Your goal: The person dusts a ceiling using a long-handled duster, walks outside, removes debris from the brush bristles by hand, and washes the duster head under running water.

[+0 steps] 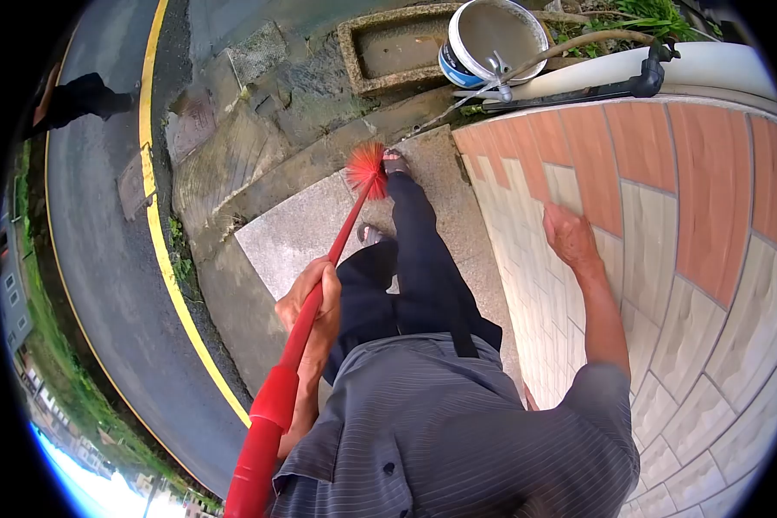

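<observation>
My left hand [311, 302] is wrapped round the red pole of a long-handled brush [346, 231]. Its round head of red bristles [367, 170] is down by my feet, beside one sandal. The thicker red section of the pole runs back past my left side and out of view at the bottom. My right hand [571, 235] hangs in a loose fist beside the tiled wall [647, 224], with nothing visible in it. Whether its knuckles touch the tiles I cannot tell.
Ahead stand a white bucket [536, 26] of murky water and a stone trough [354, 58]. A tap [499, 73], a hose [591, 38] and pipes [647, 78] lie by the wall's top. Left is a road [104, 224] with a yellow line; a dark shape [86, 97] there is unclear.
</observation>
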A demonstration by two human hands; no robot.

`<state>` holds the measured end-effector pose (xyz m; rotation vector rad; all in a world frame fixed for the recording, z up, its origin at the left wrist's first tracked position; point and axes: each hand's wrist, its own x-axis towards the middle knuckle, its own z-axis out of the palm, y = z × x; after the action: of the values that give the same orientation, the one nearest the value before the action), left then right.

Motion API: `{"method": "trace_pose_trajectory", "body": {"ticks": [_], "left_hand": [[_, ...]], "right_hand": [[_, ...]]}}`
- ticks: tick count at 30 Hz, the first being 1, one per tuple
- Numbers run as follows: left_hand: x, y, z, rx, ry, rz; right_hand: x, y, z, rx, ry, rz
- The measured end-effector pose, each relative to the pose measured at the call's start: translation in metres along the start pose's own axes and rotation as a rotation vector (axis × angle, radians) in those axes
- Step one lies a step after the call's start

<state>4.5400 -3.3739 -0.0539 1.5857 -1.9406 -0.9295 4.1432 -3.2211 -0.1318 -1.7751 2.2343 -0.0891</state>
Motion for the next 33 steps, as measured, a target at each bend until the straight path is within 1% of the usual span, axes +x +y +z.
{"method": "trace_pose_trajectory", "body": {"ticks": [1,4,7,8,11,12,15,16,19,23,27,31,33], "left_hand": [[0.000,-0.009,-0.001,0.020,0.015,0.026],[-0.001,-0.012,-0.017,0.041,-0.050,-0.100],[-0.003,-0.021,-0.030,0.004,-0.079,-0.107],[-0.003,-0.020,-0.033,-0.029,-0.096,-0.150],[-0.001,-0.020,-0.041,-0.048,-0.158,-0.083],[0.000,-0.018,-0.044,-0.141,-0.213,-0.108],[0.005,-0.023,-0.046,-0.129,-0.313,0.044],[0.007,-0.022,-0.048,-0.128,-0.355,0.038],[0.017,-0.026,-0.054,-0.090,-0.428,0.144],[0.018,-0.029,-0.058,-0.080,-0.503,0.132],[0.015,-0.029,-0.069,-0.098,-0.566,0.084],[0.009,-0.037,-0.088,-0.081,-0.740,0.163],[0.012,-0.042,-0.093,-0.109,-0.811,0.199]], "right_hand": [[-0.004,0.001,0.002,-0.012,0.004,0.009],[-0.004,-0.004,-0.002,0.049,0.007,0.037],[-0.003,-0.007,-0.001,0.034,0.021,0.051],[-0.005,-0.005,-0.001,0.034,0.012,0.048],[-0.004,-0.005,-0.001,0.039,-0.003,0.041],[-0.003,-0.006,-0.002,0.036,-0.001,0.041],[-0.004,-0.002,0.003,0.001,-0.007,0.031],[-0.005,-0.001,0.005,-0.014,-0.012,0.027],[-0.002,-0.004,0.002,-0.011,0.004,0.011],[0.008,-0.007,0.001,-0.028,0.020,0.021],[-0.002,-0.010,0.003,-0.031,-0.013,0.043],[0.000,-0.011,0.000,-0.019,-0.013,0.036],[-0.002,-0.011,0.000,-0.040,-0.065,0.067]]}}
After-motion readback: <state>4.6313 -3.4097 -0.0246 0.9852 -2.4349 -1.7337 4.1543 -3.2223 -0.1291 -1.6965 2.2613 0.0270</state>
